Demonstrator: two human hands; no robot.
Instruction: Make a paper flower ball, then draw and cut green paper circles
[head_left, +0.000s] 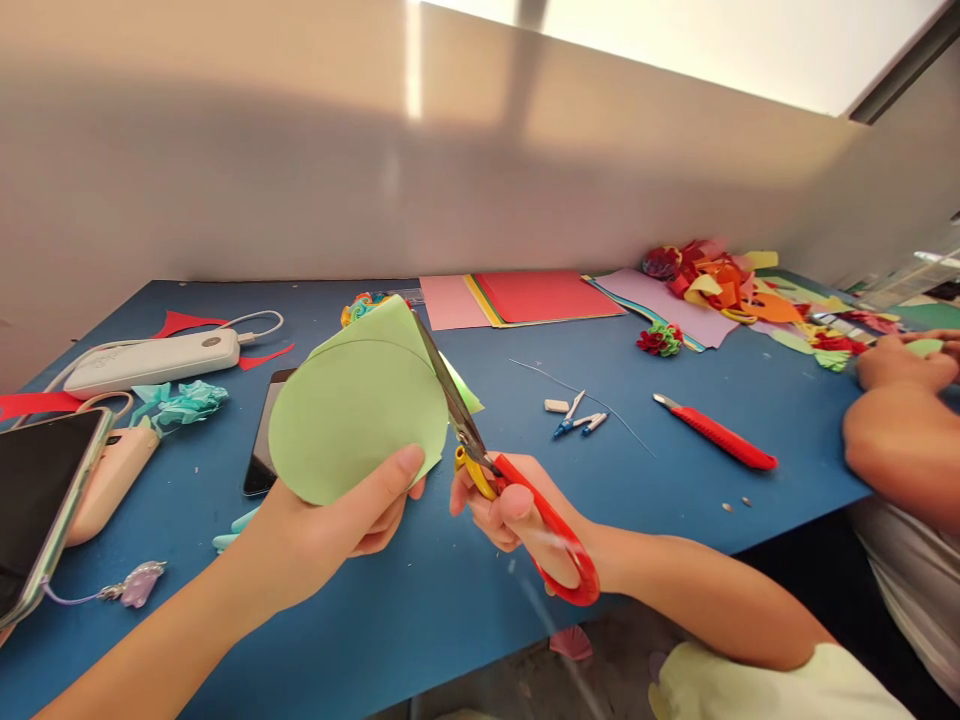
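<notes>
My left hand [352, 515] pinches a sheet of light green paper [360, 420], thumb on the front face and fingers behind. A curved line is drawn across the paper, and its left and lower edge is rounded. My right hand [517, 510] grips scissors [469, 430] with red and yellow handles. The blades point up and to the left along the paper's right edge, where a strip of green paper [461, 385] sticks out behind them. How far the blades are parted is hard to make out.
On the blue table [465, 620] lie a red craft knife [720, 435], a compass [577, 420], an eraser [556, 406], coloured sheets [540, 298] and paper scraps [720, 285]. A power bank [154, 362] and phones [45, 510] are at left. Another person's hands [907, 365] are at right.
</notes>
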